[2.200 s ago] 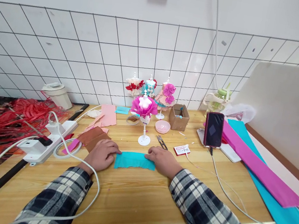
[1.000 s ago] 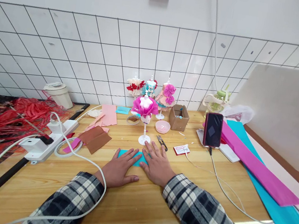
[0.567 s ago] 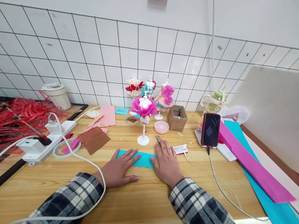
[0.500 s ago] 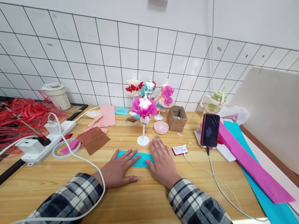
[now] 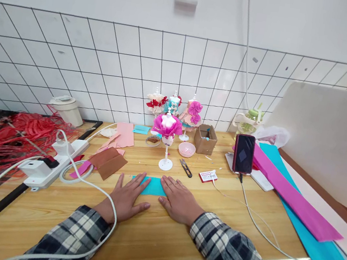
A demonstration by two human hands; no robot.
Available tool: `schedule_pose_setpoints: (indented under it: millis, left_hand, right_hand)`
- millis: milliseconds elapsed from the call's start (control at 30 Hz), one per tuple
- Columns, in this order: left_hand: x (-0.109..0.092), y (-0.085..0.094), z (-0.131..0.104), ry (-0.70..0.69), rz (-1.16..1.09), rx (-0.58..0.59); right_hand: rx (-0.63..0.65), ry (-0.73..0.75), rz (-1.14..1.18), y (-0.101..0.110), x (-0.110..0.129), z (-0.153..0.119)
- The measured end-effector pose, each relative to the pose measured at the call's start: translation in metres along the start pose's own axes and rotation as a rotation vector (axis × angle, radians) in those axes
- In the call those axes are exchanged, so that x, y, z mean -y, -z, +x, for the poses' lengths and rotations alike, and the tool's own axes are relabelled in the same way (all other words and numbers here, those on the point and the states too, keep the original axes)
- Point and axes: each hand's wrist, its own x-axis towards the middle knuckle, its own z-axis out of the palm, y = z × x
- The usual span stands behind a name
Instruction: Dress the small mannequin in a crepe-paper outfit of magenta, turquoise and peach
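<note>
"Turquoise strip (image 5: 152,186) first: where are we finding it?"

"It is lying flat on the table (image 5: 148,243), on our side of the magenta-ruffled dress form (image 5: 168,125) and just in front of it. Our hands are covering its two ends, so mostly its middle is showing."

"And how are we holding it?"

"We are gripping nothing. Our left hand (image 5: 121,201) is resting palm down with the fingers fanned out, in front of the dress form and to its left. Our right hand (image 5: 181,202) is lying palm down too, fingers straight and close together, in front of the dress form and to its right."

"What are we noticing as new?"

"Compared with half a second ago, our right hand is lying farther back from the dress form, and the snips (image 5: 186,168) to the dress form's right are showing whole again. Our left hand is sitting a little farther left."

"What are we taking that to mean for the work?"

"We are probably smoothing the strip with flat strokes, no longer working its ends with bunched fingertips as two seconds ago. Its middle is looking even; under our fingers, we cannot tell."
</note>
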Motion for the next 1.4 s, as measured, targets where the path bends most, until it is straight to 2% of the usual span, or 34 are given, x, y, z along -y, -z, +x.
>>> schedule_pose_setpoints:
  millis: [133, 267, 367, 467, 567, 633, 800, 933, 1033, 1133, 1267, 1333, 1400]
  left_hand:
    - [0.017, -0.001, -0.013, 0.078, 0.020, -0.054]
    - [0.035, 0.006, -0.017, 0.175, 0.029, -0.133]
    - [0.050, 0.013, -0.006, 0.220, -0.020, -0.282]
    - [0.056, 0.019, 0.017, 0.205, -0.200, -0.385]
    - [0.049, 0.024, 0.041, 0.090, -0.284, -0.246]
    - [0.041, 0.024, 0.052, 0.065, -0.262, -0.172]
    - [0.032, 0.017, 0.054, 0.032, -0.247, -0.133]
    - [0.030, 0.017, 0.047, -0.057, -0.314, -0.211]
    - [0.027, 0.025, 0.042, -0.075, -0.281, -0.295]
    - [0.021, 0.033, 0.034, -0.094, -0.223, -0.334]
    - [0.009, 0.033, 0.025, -0.083, -0.269, -0.334]
    - [0.005, 0.030, 0.029, -0.024, -0.409, -0.388]
    - [0.003, 0.030, 0.042, 0.092, -0.631, -0.450]
  right_hand:
    - [0.005, -0.003, 0.011, -0.002, 0.000, 0.000]
    - [0.007, -0.006, 0.021, -0.003, -0.001, -0.001]
    - [0.009, -0.001, 0.019, -0.002, -0.001, 0.000]
    - [0.001, 0.004, 0.006, 0.000, 0.000, 0.000]
    - [-0.019, 0.002, -0.011, 0.001, 0.000, 0.000]
    - [-0.030, 0.001, -0.016, 0.003, 0.000, -0.001]
    - [-0.033, -0.045, -0.021, 0.010, 0.001, 0.002]
    - [-0.097, -0.112, -0.018, 0.020, 0.006, 0.028]
    - [-0.155, -0.033, 0.092, 0.021, 0.008, 0.053]
    - [-0.109, -0.007, 0.231, 0.015, 0.006, 0.068]
    - [-0.117, -0.090, 0.422, 0.008, 0.004, 0.060]
    - [-0.159, -0.135, 0.490, 0.012, 0.004, 0.047]
    - [-0.222, -0.183, 0.539, 0.023, 0.004, 0.031]
